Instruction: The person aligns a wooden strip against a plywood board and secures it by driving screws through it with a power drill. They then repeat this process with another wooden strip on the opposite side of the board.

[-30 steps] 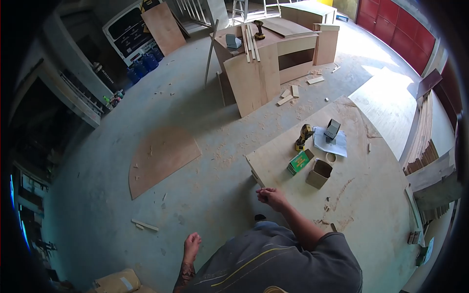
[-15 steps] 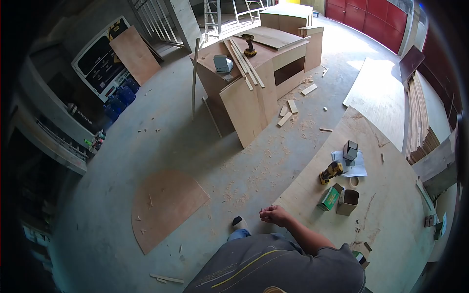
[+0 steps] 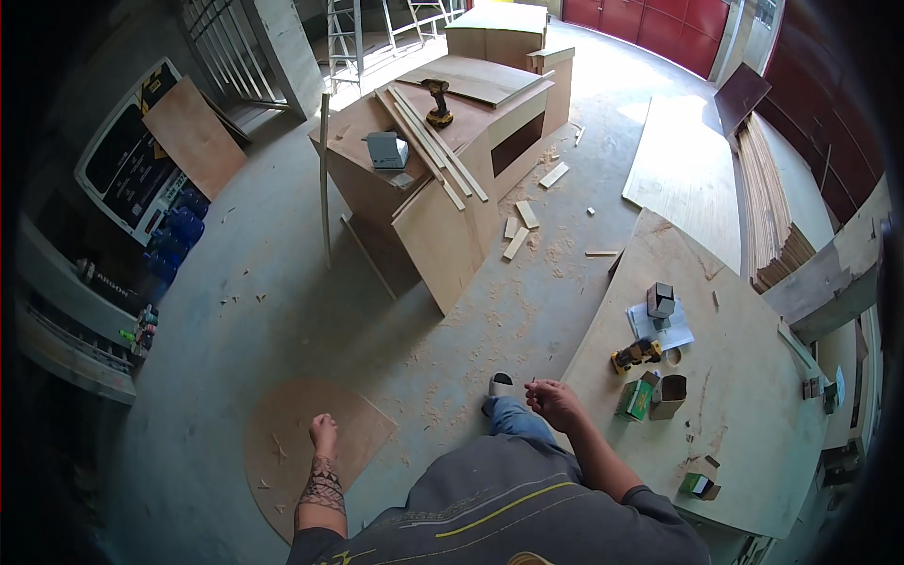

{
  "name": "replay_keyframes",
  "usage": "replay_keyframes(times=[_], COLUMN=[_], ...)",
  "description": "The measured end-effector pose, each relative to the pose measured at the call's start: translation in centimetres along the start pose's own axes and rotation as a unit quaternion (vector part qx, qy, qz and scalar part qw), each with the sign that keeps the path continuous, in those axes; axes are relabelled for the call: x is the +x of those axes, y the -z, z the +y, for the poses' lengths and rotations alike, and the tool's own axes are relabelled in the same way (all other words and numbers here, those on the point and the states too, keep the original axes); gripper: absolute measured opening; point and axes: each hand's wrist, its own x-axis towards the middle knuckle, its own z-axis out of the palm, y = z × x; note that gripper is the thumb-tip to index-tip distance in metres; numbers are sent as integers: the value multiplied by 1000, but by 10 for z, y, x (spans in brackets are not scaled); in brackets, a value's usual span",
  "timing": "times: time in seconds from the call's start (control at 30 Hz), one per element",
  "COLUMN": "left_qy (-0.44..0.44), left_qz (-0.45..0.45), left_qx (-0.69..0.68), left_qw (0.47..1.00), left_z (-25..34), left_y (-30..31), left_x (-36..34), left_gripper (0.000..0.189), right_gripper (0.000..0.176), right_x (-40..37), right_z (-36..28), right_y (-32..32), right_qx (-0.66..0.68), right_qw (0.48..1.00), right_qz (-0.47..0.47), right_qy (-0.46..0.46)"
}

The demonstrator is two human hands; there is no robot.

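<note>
My right hand (image 3: 556,405) pinches a small thin piece (image 3: 531,383), too tiny to name, at the near edge of the plywood sheet (image 3: 753,395). My left hand (image 3: 323,433) hangs curled closed above a rounded board (image 3: 282,452) on the floor. Just past my right hand sit a green box (image 3: 637,397), a cardboard box (image 3: 669,395) and a yellow drill (image 3: 637,355).

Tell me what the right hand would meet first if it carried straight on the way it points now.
The right hand points up-left, off the edge of the plywood table. The line passes over the dusty floor, then probably reaches the front of the plywood cabinet; depth is unclear.
</note>
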Motion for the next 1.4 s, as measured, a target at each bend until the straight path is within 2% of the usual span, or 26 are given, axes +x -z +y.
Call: replay_keyframes(times=[0.03,0.1,0.17,0.2,0.27,0.3,0.37,0.4,0.47,0.5,0.63,0.73,0.77,0.8,0.83,0.93,1.0,1.07,1.2,1.33,1.37,1.4], left_qy=[10,28,15,9,-167,-174,-360,-356,-453,-462,-405,-399,-382,-378,-388,-386,-301,-296,-307,-345,-346,-338], left_qz=[-27,-151,-292,-294,-372,-371,-277,-277,-263,-267,-302,-324,-335,-332,-337,-342,-338,-297,-229,-179,-178,-170], left_qx=[-13,45,116,118,206,203,208,211,200,179,110,92,91,87,92,88,1,-2,11,71,95,97], left_qw=[999,987,949,949,890,889,866,867,828,827,856,853,857,860,853,852,892,908,924,919,916,921], left_z=[22,82,133,158,208,237,288,312,367,387,446,480,493,501,510,538,554,584,629,668,674,680], left_y=[-38,-115,-186,-219,-285,-319,-372,-395,-445,-469,-562,-635,-658,-682,-708,-781,-840,-891,-987,-1063,-1079,-1093], left_x=[-6,-31,-32,-28,-23,-22,-26,-27,-24,-24,-18,9,19,35,55,114,162,189,257,313,329,341], left_gripper=[23,25,31,31,33,33,30,30,26,24,25,25,26,26,25,26,26,28,36,53,62,62], right_gripper=[17,17,17,18,17,18,19,19,20,18,25,33,35,38,31,29,29,31,28,22,21,21], right_x=[10,33,63,80,113,132,168,181,204,213,241,273,286,299,312,351,371,388,435,493,508,523], right_z=[-10,-34,-60,-79,-117,-139,-185,-207,-256,-278,-365,-413,-427,-440,-455,-499,-533,-571,-644,-716,-732,-750], right_y=[-1,0,7,11,19,24,40,47,55,57,70,86,95,104,111,135,135,134,140,156,160,160], right_qx=[5,31,40,41,51,53,30,31,-47,-62,-71,-65,-27,11,32,87,99,221,226,263,245,240], right_qw=[1000,999,997,996,994,993,993,993,989,986,987,982,977,969,964,957,951,927,924,934,937,940], right_qz=[-2,24,30,34,51,55,79,80,100,110,103,133,158,183,196,205,224,226,188,99,120,120], right_qy=[1,34,56,76,85,92,88,83,101,109,103,119,141,163,176,184,188,200,245,220,219,209])
